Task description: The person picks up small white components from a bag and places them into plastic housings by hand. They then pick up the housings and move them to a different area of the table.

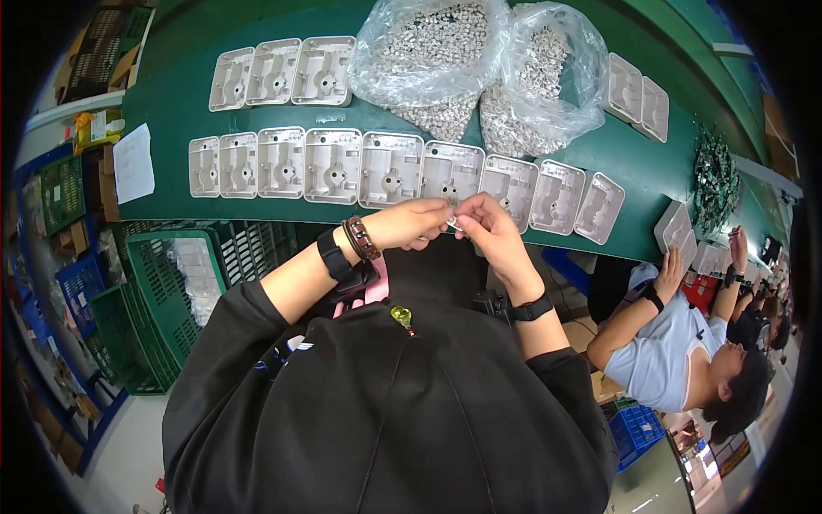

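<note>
In front of my chest, at the near edge of the green table, both hands meet over one small whitish part (452, 222). My left hand (409, 224) pinches it from the left with fingers curled. From the other side, my right hand (495, 236) closes thumb and fingertips on it. The fingers cover most of the part, so its exact kind does not show. Just beyond them runs a row of several light grey open-topped housings (450, 174). Two clear plastic bags, a left one (437, 47) and a right one (539, 81), bulge with small pale parts behind that row.
Three more housings (274, 75) stand at the back left, others (638, 96) at the right. A dark green tangled pile (717, 180) lies farther right. A co-worker (668, 343) works there. Green crates (171, 291) stand by my left side; a white paper (134, 164) lies on the table.
</note>
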A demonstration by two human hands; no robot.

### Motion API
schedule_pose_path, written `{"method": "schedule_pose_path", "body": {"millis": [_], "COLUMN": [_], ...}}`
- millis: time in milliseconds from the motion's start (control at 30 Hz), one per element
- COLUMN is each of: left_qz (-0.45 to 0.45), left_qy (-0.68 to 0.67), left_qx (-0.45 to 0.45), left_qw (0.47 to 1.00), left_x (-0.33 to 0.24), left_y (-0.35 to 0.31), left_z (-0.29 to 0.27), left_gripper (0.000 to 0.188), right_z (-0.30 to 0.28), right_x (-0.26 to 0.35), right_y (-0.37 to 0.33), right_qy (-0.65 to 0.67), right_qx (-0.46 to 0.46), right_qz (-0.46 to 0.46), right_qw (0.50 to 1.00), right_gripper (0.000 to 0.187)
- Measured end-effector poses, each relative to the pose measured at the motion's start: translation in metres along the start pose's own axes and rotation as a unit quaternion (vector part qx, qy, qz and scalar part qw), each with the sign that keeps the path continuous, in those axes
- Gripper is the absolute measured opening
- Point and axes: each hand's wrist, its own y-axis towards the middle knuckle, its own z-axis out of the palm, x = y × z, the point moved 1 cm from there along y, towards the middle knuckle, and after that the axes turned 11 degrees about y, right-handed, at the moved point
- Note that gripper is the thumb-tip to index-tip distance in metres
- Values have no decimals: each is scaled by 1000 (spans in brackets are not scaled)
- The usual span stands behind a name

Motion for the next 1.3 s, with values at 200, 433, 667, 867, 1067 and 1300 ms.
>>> {"method": "schedule_pose_path", "body": {"millis": [200,433,667,867,1067,1300], "left_qz": [-47,113,20,5,-1,150], "left_qy": [-98,371,546,540,563,275], "left_qx": [-6,-280,-312,-316,-266,-312], "left_qw": [994,878,778,780,782,897], "left_x": [6,44,47,54,44,49], "left_y": [0,25,10,11,2,2], "left_z": [-1,-28,-22,-23,-28,-51], "left_gripper": [27,24,36,41,47,45], "right_z": [0,-32,-22,-27,-19,11], "right_x": [13,32,26,21,33,24], "right_y": [4,78,135,146,130,107], "right_qy": [-474,-611,-680,-717,-705,-474], "right_qx": [78,129,293,336,304,51], "right_qz": [-265,-373,-386,-331,-347,-255], "right_qw": [836,686,550,514,538,841], "right_gripper": [17,15,13,12,14,16]}}
